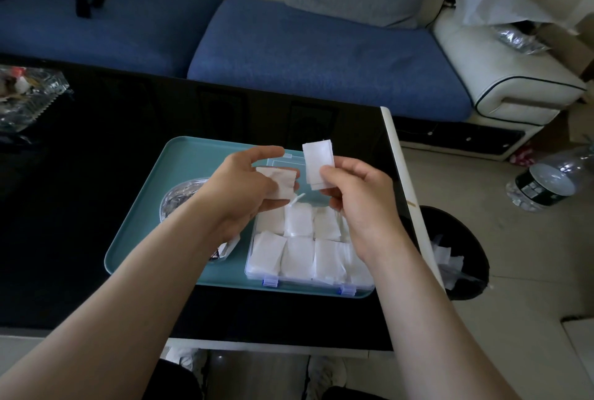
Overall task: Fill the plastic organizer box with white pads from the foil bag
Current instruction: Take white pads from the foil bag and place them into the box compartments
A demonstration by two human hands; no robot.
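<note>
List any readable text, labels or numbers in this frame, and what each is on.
None legible.
Label on the plastic bottle: white marks on black, too blurred to read.
Dark print at the near edge of the foil bag: too small to read.

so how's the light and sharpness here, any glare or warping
Head view: dim light; white pads in the organizer box wash out, edges merging; glossy black table shows faint reflections; wide-angle bends its white edge; left hand and right hand look sharp.
</note>
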